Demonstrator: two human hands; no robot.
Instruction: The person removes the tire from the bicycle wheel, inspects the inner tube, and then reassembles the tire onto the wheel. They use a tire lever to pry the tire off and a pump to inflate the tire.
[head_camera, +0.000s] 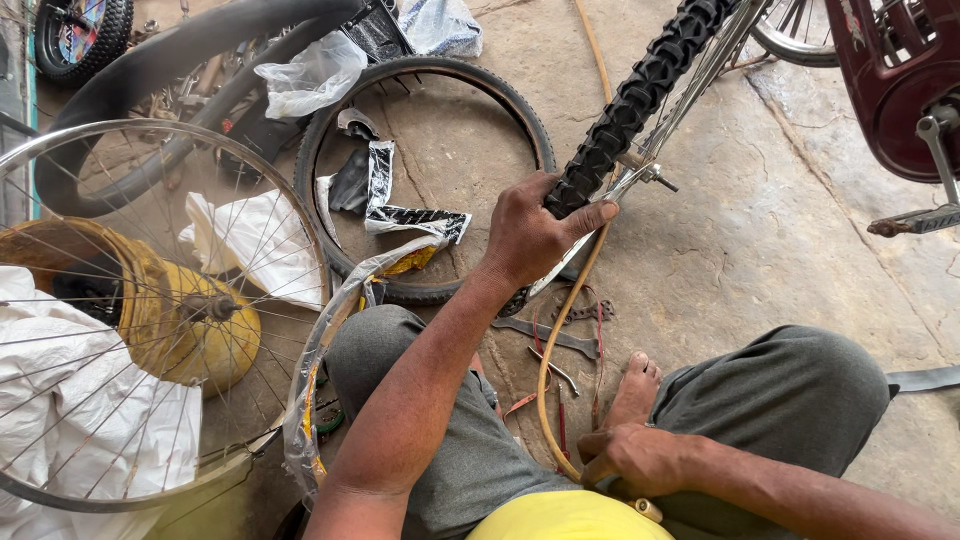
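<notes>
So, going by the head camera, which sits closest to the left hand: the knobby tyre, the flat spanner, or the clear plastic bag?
From the left hand:
1. Knobby tyre, gripped by it.
2. Flat spanner, on the floor just below.
3. Clear plastic bag, far upper left.

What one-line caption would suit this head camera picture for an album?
Seated on a concrete floor, a person's left hand grips a knobby bicycle tyre while the right hand holds a yellowish hose.

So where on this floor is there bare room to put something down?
Bare concrete floor lies between the knobby tyre and the maroon bike's pedal. Crowded: tools between the knees, scraps inside the loose tyre, spoked wheel at left.
</notes>
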